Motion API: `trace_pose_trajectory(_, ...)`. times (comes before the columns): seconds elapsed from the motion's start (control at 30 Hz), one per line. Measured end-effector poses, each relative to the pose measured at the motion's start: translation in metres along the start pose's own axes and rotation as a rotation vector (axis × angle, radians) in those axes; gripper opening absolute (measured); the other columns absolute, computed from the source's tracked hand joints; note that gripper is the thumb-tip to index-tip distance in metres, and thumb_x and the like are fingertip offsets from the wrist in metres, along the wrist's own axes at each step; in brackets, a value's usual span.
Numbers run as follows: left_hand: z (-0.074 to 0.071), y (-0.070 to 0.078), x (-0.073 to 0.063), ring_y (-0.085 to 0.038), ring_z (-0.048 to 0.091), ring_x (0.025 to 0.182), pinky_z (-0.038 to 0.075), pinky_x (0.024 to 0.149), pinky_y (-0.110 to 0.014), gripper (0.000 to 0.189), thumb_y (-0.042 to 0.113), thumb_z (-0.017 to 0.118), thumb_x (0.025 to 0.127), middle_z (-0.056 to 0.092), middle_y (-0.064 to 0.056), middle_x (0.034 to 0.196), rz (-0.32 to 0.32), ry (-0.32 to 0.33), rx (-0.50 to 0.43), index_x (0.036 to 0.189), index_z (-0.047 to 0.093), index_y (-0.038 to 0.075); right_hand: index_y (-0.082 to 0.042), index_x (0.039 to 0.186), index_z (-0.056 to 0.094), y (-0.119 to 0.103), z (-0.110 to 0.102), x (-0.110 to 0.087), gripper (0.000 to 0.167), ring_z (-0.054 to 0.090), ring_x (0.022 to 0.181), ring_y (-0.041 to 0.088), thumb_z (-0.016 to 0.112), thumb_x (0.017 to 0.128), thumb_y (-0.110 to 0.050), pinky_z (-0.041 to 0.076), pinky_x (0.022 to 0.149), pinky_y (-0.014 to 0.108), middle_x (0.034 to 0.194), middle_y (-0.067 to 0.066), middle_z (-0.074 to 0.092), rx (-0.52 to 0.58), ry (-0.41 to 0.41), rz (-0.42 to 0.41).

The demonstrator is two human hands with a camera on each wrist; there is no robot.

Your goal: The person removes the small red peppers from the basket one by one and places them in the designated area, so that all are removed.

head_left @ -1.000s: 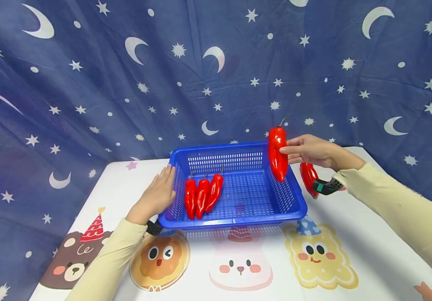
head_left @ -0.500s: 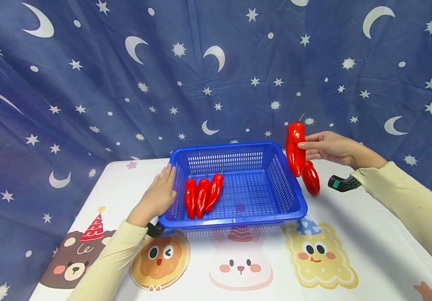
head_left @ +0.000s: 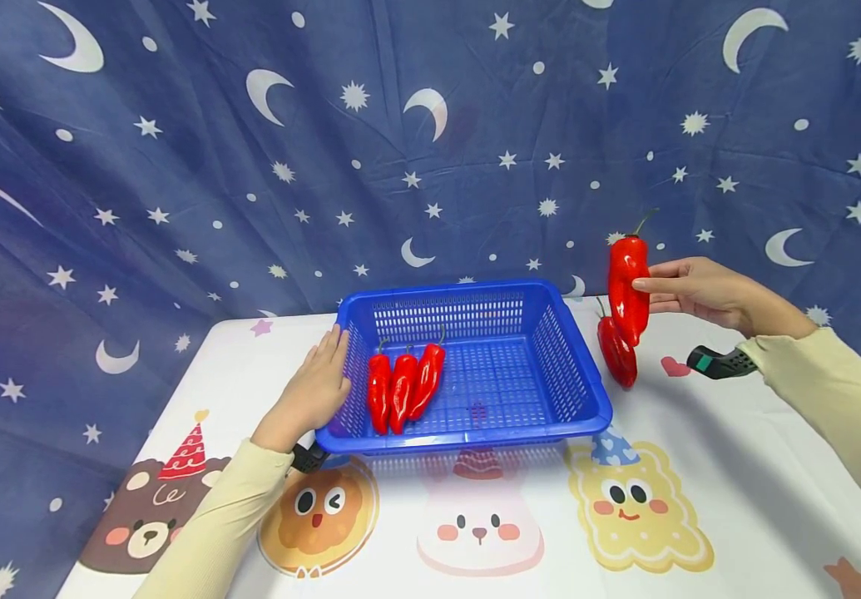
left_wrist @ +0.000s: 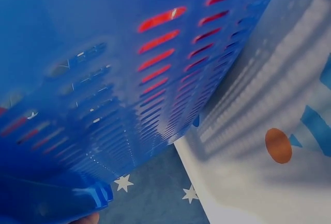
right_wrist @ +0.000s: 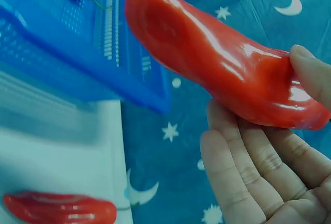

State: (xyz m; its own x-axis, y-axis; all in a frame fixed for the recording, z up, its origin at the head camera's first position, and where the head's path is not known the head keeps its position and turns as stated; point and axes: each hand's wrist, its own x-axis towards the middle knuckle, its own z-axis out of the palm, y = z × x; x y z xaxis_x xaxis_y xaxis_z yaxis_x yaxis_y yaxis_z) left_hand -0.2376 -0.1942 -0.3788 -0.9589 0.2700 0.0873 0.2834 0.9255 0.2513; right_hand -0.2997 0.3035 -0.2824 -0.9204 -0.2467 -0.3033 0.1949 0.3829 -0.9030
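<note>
My right hand pinches a glossy red chili pepper between thumb and fingers, holding it upright in the air right of the basket, stem up. In the right wrist view the thumb lies on one side of this pepper and the fingers on the other. Behind and below it, another red pepper lies on the table. Three red peppers lie side by side in the left part of the blue plastic basket. My left hand rests with straight fingers against the basket's left rim.
The white tablecloth carries printed cartoon figures and runs under the basket. A dark blue curtain with moons and stars hangs just behind the table. Through the basket's slotted wall, red shows in the left wrist view.
My right hand has moved to the right with the pepper, from over the basket's right side to beyond its rim, near the pepper on the table. The left hand stays put.
</note>
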Motion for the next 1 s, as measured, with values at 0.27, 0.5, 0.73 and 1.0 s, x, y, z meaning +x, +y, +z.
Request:
trace_pose_trajectory(0.27, -0.001, 0.001, -0.001, -0.041, 0.013, 0.144, 0.013, 0.117, -0.053, 0.066, 0.012, 0.044, 0.089, 0.013, -0.028, 0.154, -0.002, 0.005, 0.014, 0.145, 0.017, -0.011, 0.013, 0.143, 0.023, 0.018, -0.017, 0.002, 0.075, 0.068, 0.083, 0.004, 0.056, 0.092, -0.031, 0.056, 0.079, 0.020, 0.087, -0.018, 0.065, -0.119, 0.024, 0.033)
trace_pose_trajectory(0.5, -0.001, 0.001, 0.000, -0.041, 0.013, 0.144, 0.013, 0.118, -0.053, 0.066, 0.012, 0.043, 0.089, 0.013, -0.027, 0.154, -0.006, 0.004, 0.016, 0.145, 0.017, -0.010, 0.014, 0.143, 0.020, 0.034, -0.027, 0.003, 0.078, 0.065, 0.082, 0.000, 0.055, 0.093, -0.033, 0.056, 0.079, 0.019, 0.085, -0.022, 0.061, -0.167, 0.020, 0.062)
trace_pose_trajectory(0.73, 0.000, 0.001, 0.000, -0.041, 0.013, 0.144, 0.012, 0.118, -0.053, 0.065, 0.012, 0.043, 0.090, 0.013, -0.027, 0.154, -0.010, 0.004, 0.017, 0.145, 0.018, -0.010, 0.016, 0.143, 0.018, 0.050, -0.034, 0.004, 0.079, 0.066, 0.080, 0.000, 0.055, 0.093, -0.033, 0.056, 0.078, 0.019, 0.083, -0.023, 0.062, -0.144, 0.037, 0.069)
trace_pose_trajectory(1.0, 0.001, 0.001, -0.001, -0.041, 0.015, 0.144, 0.013, 0.118, -0.053, 0.065, 0.012, 0.044, 0.089, 0.015, -0.027, 0.154, -0.016, 0.007, 0.040, 0.145, 0.019, -0.010, 0.013, 0.140, 0.030, 0.067, -0.040, 0.005, 0.069, 0.067, 0.080, 0.003, 0.056, 0.093, -0.032, 0.056, 0.079, 0.020, 0.083, -0.020, 0.065, -0.076, 0.044, 0.080)
